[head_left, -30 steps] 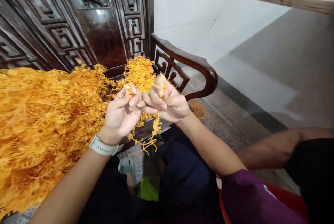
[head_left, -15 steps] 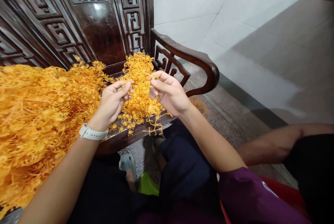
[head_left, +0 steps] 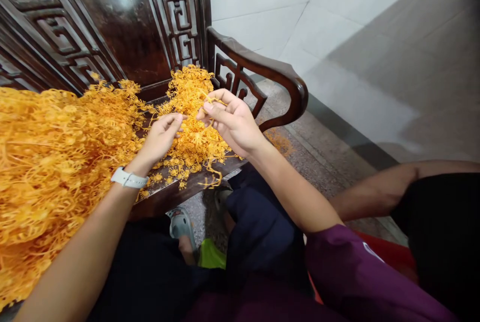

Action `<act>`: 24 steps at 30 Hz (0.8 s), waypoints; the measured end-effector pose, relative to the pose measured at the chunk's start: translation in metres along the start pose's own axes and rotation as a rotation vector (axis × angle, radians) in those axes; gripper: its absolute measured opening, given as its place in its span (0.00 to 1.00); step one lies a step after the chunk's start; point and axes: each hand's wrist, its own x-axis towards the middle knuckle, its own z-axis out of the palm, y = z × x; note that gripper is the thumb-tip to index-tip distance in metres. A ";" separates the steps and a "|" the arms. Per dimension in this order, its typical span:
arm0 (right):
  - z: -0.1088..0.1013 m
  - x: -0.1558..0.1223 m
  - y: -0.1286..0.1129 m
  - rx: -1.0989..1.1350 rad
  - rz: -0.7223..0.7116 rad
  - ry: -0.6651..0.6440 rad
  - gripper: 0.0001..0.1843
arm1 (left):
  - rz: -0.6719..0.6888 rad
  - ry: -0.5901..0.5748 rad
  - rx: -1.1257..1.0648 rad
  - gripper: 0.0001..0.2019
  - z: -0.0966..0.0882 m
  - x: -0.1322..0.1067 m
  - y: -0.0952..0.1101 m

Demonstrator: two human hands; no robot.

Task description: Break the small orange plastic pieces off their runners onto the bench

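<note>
My right hand [head_left: 234, 122] pinches a thin, branching orange plastic strand [head_left: 215, 99] between thumb and fingers, above a small heap of orange flower-shaped plastic pieces [head_left: 191, 87]. To its left, my left hand [head_left: 162, 134] is closed in a pinch at the heap's left side; whatever lies between its fingertips is too small to make out. A pale watch band circles the left wrist. Below the right hand, bare orange stems [head_left: 212, 177] hang over the front edge of the dark wooden bench [head_left: 161, 202].
A much larger pile of orange plastic sprays [head_left: 56, 172] covers the bench on the left. The carved armrest [head_left: 277, 72] curves out on the right. Orange bits [head_left: 279, 142] lie on the floor beyond it. Another person's limb [head_left: 375, 192] is close at the right.
The view has shifted a little, so the bench sits further left and higher. My right hand has drawn the strand up, and its fingers have turned. The left hand stays pinched.
</note>
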 end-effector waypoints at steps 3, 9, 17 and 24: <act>-0.001 0.001 0.002 0.004 -0.033 0.037 0.27 | 0.104 -0.143 -0.104 0.30 0.012 -0.020 0.029; 0.003 -0.001 -0.002 0.039 -0.042 0.117 0.25 | 0.217 -0.027 -0.177 0.15 0.029 -0.041 0.062; 0.004 -0.005 0.006 -0.110 0.052 -0.084 0.23 | 0.147 0.081 -0.419 0.16 0.027 -0.039 0.061; 0.009 -0.009 0.004 0.046 0.154 -0.154 0.22 | 0.034 -0.033 -0.595 0.09 0.029 -0.044 0.069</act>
